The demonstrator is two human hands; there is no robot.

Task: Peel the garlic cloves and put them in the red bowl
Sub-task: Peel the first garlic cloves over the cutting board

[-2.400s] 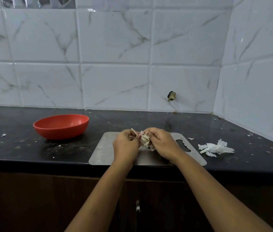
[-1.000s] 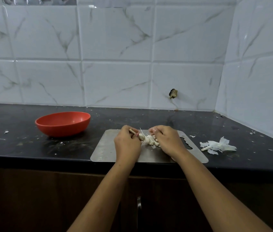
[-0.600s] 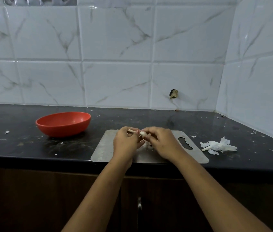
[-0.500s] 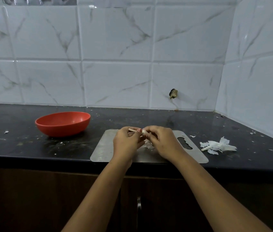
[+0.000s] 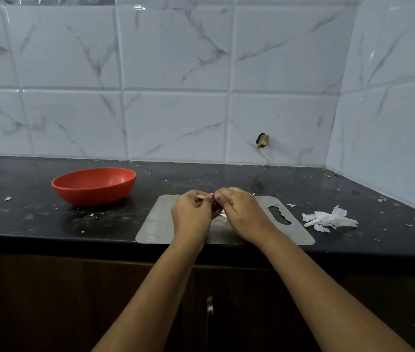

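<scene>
Head camera view: the small pale garlic piece is held in the air just above the far half of the flat, rounded-corner steel cutting board, caught between both hands. Most of it is hidden by the fingers. Only a thin pale stalk shows, its long axis lying nearly level and running left to right, with the free end pointing left towards the bowl.

The left hand and right hand meet fingertip to fingertip. The fingers of both are curled in and pinch the garlic from opposite sides, knuckles towards the camera.

A small pale scrap of skin shows in the gap under the hands; whether it lies on the board or hangs from the garlic cannot be told.

The board sits on the black speckled stone counter, and its near edge reaches the counter's front edge. Its handle slot is at the right end.

The round red plastic bowl stands upright to the left of the board and a little further back, clear of it, with a strip of bare counter between them.

A loose heap of white papery garlic skins lies just right of the board.

White marble-look wall tiles close off the back and the right side, meeting in a corner at the far right, and open counter runs between the board and the back wall.
</scene>
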